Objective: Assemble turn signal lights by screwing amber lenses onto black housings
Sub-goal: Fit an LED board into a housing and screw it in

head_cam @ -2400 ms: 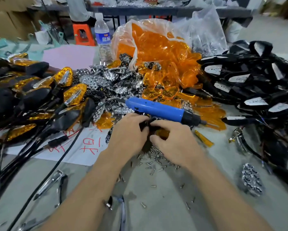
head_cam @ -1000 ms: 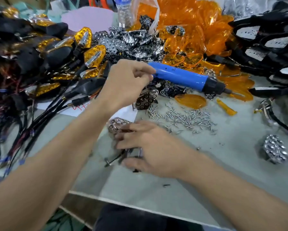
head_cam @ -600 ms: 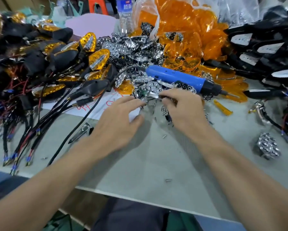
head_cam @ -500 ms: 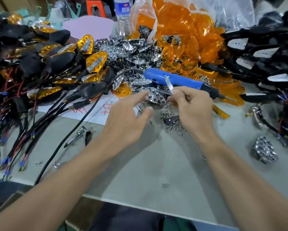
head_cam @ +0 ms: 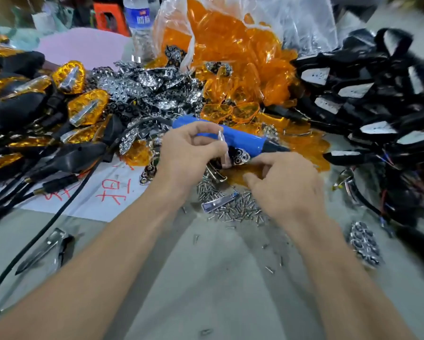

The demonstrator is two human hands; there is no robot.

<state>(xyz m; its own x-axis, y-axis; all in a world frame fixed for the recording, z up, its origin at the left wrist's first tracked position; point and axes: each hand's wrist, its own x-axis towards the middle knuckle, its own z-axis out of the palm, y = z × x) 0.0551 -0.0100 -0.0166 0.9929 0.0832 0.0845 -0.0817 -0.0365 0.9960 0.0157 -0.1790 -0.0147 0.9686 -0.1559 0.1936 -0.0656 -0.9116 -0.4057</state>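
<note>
Before an orange stool (head_cam: 110, 18), the grey tabletop (head_cam: 206, 278) is being crowded by translucent amber lenses (head_cam: 230, 60) centrally and black plastic housings (head_cam: 377, 99) at right. A clear strip (head_cam: 221, 140) is being pinched by the left hand (head_cam: 188, 153); the right hand's (head_cam: 289, 185) grip cannot be told.

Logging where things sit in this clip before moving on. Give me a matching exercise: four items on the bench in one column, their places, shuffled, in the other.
Things:
1 blue screwdriver
2 screw pile
3 water bottle
4 black housings

Places:
A heaped at the right side
B standing at the far side, left of the amber lens bag
C loose on the grey table, nearer than the screwdriver
D lying in front of the amber lens bag

Pairs: 1-D, 2-C, 3-B, 4-A
</note>
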